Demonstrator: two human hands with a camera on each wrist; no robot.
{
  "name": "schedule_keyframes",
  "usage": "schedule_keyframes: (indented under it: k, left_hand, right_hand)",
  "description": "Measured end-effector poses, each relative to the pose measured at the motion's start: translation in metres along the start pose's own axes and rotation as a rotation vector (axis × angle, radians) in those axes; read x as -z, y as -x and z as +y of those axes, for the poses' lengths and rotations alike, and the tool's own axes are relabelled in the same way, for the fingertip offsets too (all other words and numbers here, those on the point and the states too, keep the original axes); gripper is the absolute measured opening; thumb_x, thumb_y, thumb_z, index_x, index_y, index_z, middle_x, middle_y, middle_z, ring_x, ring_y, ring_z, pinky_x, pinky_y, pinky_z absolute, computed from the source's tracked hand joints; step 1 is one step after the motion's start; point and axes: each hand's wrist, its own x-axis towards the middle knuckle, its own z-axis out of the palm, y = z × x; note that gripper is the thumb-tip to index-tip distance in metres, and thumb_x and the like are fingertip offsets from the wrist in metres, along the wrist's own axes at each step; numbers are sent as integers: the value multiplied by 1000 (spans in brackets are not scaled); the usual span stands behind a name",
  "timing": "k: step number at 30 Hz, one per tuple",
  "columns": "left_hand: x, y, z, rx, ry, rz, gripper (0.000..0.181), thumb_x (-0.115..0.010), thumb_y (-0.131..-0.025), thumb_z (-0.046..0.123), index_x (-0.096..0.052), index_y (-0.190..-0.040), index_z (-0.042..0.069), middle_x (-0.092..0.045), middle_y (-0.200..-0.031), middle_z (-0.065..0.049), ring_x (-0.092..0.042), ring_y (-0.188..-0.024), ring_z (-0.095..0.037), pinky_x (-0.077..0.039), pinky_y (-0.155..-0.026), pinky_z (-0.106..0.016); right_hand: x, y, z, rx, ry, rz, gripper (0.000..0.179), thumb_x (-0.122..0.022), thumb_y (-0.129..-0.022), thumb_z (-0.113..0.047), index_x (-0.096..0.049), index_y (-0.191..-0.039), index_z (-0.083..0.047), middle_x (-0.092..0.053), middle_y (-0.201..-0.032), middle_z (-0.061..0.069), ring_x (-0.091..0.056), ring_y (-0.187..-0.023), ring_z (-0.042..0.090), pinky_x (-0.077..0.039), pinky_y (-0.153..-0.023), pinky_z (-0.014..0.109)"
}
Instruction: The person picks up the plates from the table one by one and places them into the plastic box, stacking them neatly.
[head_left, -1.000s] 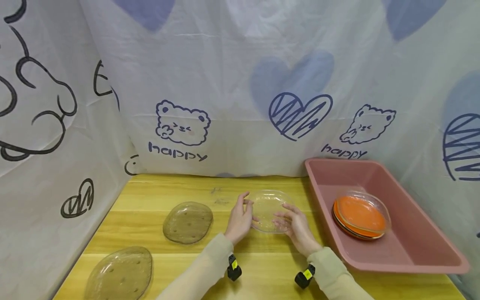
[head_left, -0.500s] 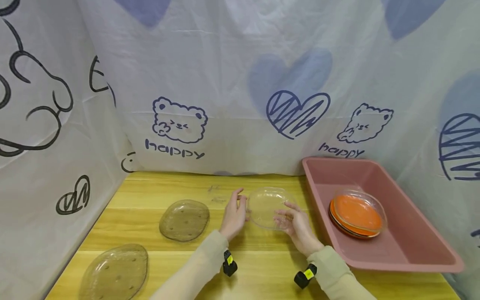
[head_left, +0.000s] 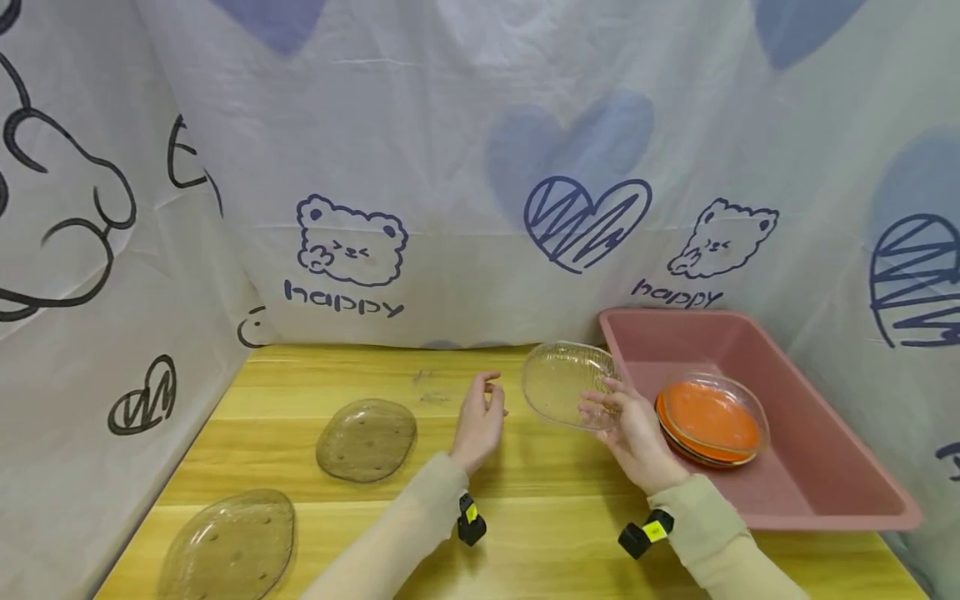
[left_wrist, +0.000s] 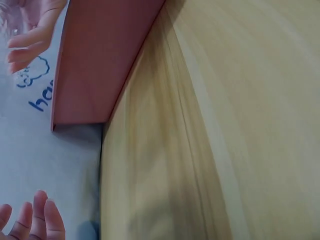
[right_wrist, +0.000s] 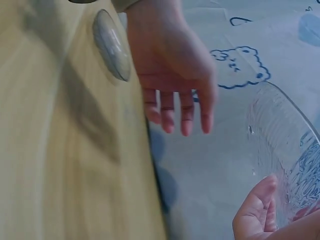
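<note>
A clear, textured plate is tilted above the table, its right edge gripped by my right hand. In the right wrist view, the thumb lies against the clear plate. My left hand is apart from the plate, to its left, with loosely bent fingers and nothing in them; the right wrist view also has this left hand. To the right, a pink tub contains a stack of orange plates with a clear one on top.
Two brownish see-through plates lie on the wooden table: one at mid left, another nearer the front left. The tub's near left wall rises beside my right hand. A printed white cloth hangs behind the table.
The clear plate has gone up and right with my right hand, toward the tub, and tilted. My left hand, earlier near the plate's left edge, is now clearly apart from it.
</note>
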Motion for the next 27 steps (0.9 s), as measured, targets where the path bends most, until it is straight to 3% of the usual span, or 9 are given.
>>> schedule_keyframes:
  k: [9, 16, 19, 22, 25, 27]
  left_hand:
    - [-25, 0, 19, -144, -102, -50, 37, -37, -108, 18, -46, -143, 11, -56, -119, -10, -57, -91, -14, -51, -78, -28]
    - [-55, 4, 37, -286, -197, -105, 37, -41, -106, 18, -50, -141, 12, -57, -126, -11, -61, -99, -16, -54, -84, -26]
    - [-66, 8, 45, -348, -270, -143, 37, -42, -105, 18, -50, -142, 13, -57, -130, -9, -62, -107, -18, -55, -91, -28]
    - [-76, 12, 52, -410, -345, -191, 37, -44, -106, 19, -51, -142, 15, -57, -131, -6, -61, -114, -18, -54, -98, -30]
    - [-87, 16, 59, -492, -425, -226, 37, -46, -105, 20, -53, -141, 15, -58, -133, -4, -60, -119, -17, -52, -104, -30]
    - [-97, 18, 62, -559, -481, -238, 36, -48, -105, 22, -55, -139, 16, -58, -134, -2, -60, -121, -16, -50, -107, -29]
  right_hand:
    - [30, 2, -38, 22, -44, 7, 31, -29, -107, -11, -34, -136, -21, -73, -92, -14, -68, -88, 3, -56, -85, 20]
    - [66, 1, -62, 47, -10, -8, 23, -29, -107, -10, -37, -124, -23, -75, -90, -13, -71, -79, 5, -56, -68, 18]
    - [79, -1, -69, 47, -3, -10, 22, -30, -107, -10, -38, -123, -23, -74, -91, -11, -70, -77, 6, -57, -67, 19]
    - [92, -5, -74, 41, -3, -10, 22, -31, -107, -11, -38, -125, -21, -73, -91, -8, -70, -78, 8, -60, -74, 23]
    - [105, -9, -79, 20, 22, 15, 40, -32, -107, -12, -31, -146, -18, -73, -92, -10, -70, -79, 8, -60, -77, 23]
    - [116, -12, -82, 7, 54, 41, 53, -32, -107, -14, -19, -158, -15, -71, -90, -12, -70, -80, 8, -60, -76, 23]
